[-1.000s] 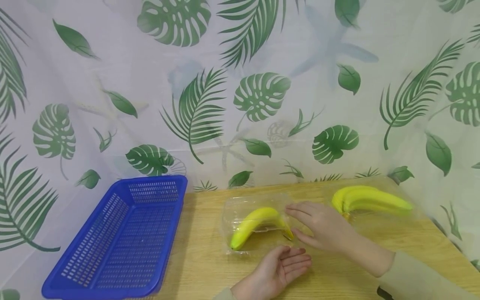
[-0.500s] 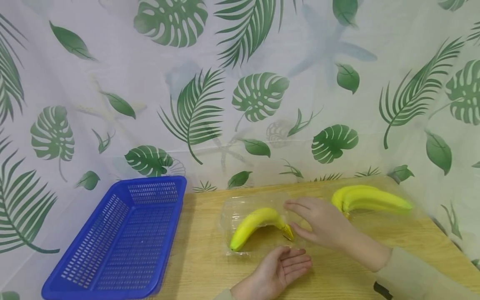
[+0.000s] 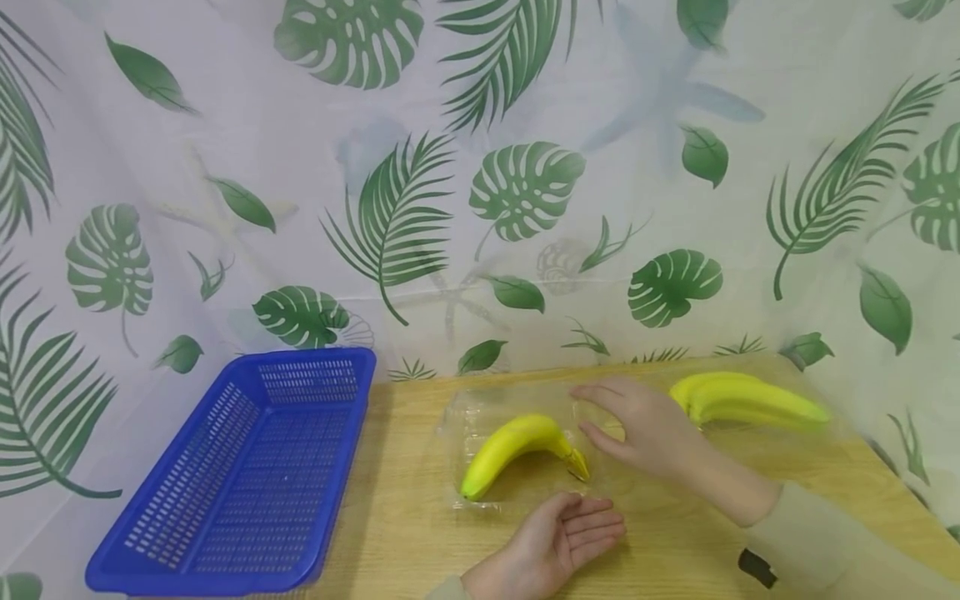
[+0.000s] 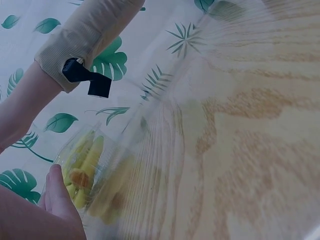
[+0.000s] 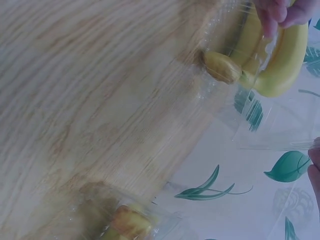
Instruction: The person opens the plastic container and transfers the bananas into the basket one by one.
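A yellow banana [image 3: 517, 446] lies curved in a clear plastic box [image 3: 480, 506] at the middle of the wooden table. My right hand [image 3: 645, 429] is at the box's right side and grips the raised clear lid [image 3: 510, 396] by its edge. The lid is hard to make out. Palm up, with fingers extended, my left hand [image 3: 558, 537] rests by the front edge of the box; its thumb is close to that edge. In the right wrist view, left-hand fingertips [image 5: 272, 17] overlap the box, and the right-hand fingers [image 5: 315, 172] show at the image edge.
Another clear box with a bunch of bananas [image 3: 750, 400] sits at the back right, behind my right wrist. On the left stands a blue perforated basket [image 3: 330, 500]. A leaf-printed cloth [image 3: 517, 192] hangs behind the wooden table [image 3: 405, 533].
My right hand has moved slightly up and away, raising the box lid off the banana. The left hand and the banana have stayed in place.
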`<act>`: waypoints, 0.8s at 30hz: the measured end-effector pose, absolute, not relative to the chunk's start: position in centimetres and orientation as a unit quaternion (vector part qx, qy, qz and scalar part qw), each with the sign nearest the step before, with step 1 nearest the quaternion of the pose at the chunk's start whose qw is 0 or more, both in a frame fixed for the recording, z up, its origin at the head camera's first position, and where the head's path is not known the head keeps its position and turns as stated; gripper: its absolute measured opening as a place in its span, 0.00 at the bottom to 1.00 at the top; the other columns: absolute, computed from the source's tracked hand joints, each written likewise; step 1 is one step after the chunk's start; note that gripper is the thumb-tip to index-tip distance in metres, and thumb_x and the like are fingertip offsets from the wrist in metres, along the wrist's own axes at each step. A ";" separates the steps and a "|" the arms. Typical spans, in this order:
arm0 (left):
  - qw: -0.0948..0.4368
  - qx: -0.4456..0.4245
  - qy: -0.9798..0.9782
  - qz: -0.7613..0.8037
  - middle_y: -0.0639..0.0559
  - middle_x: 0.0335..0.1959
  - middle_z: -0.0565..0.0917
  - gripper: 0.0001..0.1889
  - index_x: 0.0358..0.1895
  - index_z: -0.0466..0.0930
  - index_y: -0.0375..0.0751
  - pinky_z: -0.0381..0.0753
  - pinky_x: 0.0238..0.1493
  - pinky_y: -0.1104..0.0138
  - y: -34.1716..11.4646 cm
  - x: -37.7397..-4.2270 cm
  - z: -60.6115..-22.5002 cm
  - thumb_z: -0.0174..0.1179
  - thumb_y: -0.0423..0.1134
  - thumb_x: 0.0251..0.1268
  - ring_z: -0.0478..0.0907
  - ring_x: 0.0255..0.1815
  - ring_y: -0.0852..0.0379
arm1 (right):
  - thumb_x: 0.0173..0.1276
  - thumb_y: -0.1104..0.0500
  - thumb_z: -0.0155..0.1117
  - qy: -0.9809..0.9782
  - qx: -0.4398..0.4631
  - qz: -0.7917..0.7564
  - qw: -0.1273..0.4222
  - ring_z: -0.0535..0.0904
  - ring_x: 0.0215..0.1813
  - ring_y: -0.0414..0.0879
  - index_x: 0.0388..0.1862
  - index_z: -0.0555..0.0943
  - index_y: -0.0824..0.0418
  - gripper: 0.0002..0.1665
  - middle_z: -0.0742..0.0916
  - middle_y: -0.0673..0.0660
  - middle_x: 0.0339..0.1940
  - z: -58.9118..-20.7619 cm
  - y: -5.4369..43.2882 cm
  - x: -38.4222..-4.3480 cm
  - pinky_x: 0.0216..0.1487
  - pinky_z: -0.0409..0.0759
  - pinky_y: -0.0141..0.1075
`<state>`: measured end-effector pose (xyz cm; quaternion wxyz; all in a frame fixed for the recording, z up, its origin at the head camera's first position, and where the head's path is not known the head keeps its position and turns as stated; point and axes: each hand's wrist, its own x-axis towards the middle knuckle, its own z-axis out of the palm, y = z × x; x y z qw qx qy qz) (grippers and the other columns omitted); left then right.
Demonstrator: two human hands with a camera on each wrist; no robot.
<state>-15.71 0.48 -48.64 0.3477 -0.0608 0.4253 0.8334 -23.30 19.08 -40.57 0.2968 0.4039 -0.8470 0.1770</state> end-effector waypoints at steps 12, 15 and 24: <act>0.349 -0.063 0.427 0.832 0.27 0.72 0.76 0.27 0.71 0.71 0.22 0.72 0.81 0.53 0.6 -15.7 -48.5 0.40 0.41 0.86 0.75 0.76 0.38 | 0.64 0.61 0.76 -0.860 0.371 0.220 0.272 0.90 0.55 0.59 0.57 0.86 0.65 0.23 0.93 0.61 0.54 -40.0 19.0 -24.1 0.59 0.89 0.56; 0.350 -0.062 0.428 0.831 0.26 0.72 0.75 0.27 0.71 0.71 0.22 0.71 0.82 0.53 0.6 -15.7 -48.5 0.40 0.41 0.86 0.75 0.76 0.37 | 0.65 0.62 0.75 -0.864 0.361 0.232 0.264 0.89 0.56 0.59 0.57 0.86 0.65 0.22 0.93 0.61 0.54 -40.0 19.0 -24.3 0.59 0.89 0.57; 0.345 -0.070 0.429 0.832 0.27 0.71 0.77 0.26 0.71 0.72 0.22 0.72 0.81 0.52 0.7 -15.8 -48.4 0.40 0.41 0.86 0.76 0.75 0.37 | 0.68 0.62 0.74 -0.875 0.319 0.278 0.236 0.88 0.60 0.61 0.58 0.86 0.64 0.20 0.92 0.61 0.56 -39.8 18.8 -25.0 0.63 0.86 0.58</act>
